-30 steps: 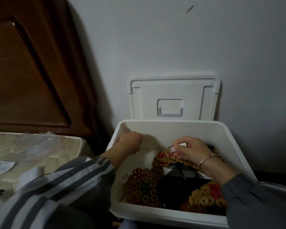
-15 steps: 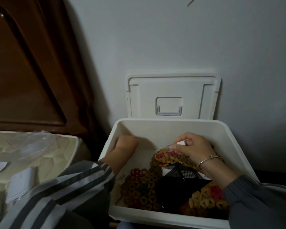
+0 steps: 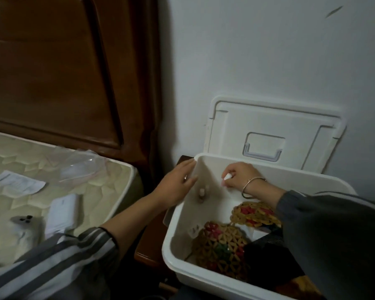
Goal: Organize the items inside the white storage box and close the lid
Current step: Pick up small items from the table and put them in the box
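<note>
Mats (image 3: 223,245) lie loose in the storage box (image 3: 182,215); sorting unfinished. Lid (image 3: 268,135) open at twelve o'clock. Left hand (image 3: 178,185) fingers grip its rim, right hand (image 3: 238,176) pinches something white

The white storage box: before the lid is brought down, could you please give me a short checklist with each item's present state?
1. Lid free to swing: ok, it stands open against the wall.
2. Left hand off the rim: not ok, it grips the left wall of the white storage box, thumb inside.
3. Right hand out of the box: not ok, it is inside near the back wall, pinching something small and white.
4. Woven mats below the rim: ok for the parts in view.
5. Black item below the rim: cannot tell, the right sleeve covers it.
</note>
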A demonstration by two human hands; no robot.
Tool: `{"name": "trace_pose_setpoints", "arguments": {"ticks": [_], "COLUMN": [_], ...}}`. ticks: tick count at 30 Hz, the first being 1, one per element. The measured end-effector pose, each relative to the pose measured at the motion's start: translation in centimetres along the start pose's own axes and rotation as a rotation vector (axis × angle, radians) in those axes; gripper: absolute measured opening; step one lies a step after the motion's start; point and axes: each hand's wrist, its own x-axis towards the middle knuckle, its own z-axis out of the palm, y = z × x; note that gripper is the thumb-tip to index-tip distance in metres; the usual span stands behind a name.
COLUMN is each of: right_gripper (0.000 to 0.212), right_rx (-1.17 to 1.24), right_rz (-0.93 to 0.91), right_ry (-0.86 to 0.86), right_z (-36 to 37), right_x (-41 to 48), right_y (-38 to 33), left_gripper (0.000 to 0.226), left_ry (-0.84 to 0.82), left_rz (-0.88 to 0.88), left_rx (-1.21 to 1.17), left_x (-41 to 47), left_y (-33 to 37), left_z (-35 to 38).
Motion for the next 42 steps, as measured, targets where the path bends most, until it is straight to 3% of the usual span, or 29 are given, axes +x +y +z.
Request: {"name": "trace_pose_setpoints", "arguments": {"ticks": [8, 18, 24, 28, 31, 37, 42], "right_gripper": [0.025, 0.014, 0.024, 0.01, 0.016, 0.008, 0.019], "right_rx": [-0.34, -0.35, -0.426, -0.354, -0.297, -0.163, -0.31], "right_rz": [-0.029, -0.016, 0.021, -0.003, -0.099, -0.312, -0.3], "right_ry": [-0.112, -0.043, -0.156, -0.229, -0.202, -0.061, -0.307], "right_z": [6.9, 8.4, 6.3, 2.8, -1.6, -6.5, -3.4], "right_x": [2.9, 3.1, 2.2, 0.2, -0.7, 4.7, 11.2], "right_y": [0.7, 1.1, -0.9, -3.2, -5.6, -10.8, -10.1], "left_gripper": [0.045, 0.044, 0.045, 0.041, 0.036, 0.034, 0.037], "left_ry": [0.056, 0.049, 0.015, 0.043, 0.07, -0.009, -0.166], "left_rz": [-0.03, -0.052, -0.038, -0.038, -0.05, -0.151, -0.166], "left_rx": [-0.085, -0.148, -0.121, -0.113, 0.02, 0.22, 0.255], "left_x": [-0.1, -0.4, -0.4, -0.7, -0.7, 1.4, 5.1], "left_y": [-0.8, -1.0, -1.0, -2.8, -6.2, -12.0, -13.2], "left_z": [0.9, 1.1, 0.6, -1.0, -3.6, -6.3, -3.2]}}
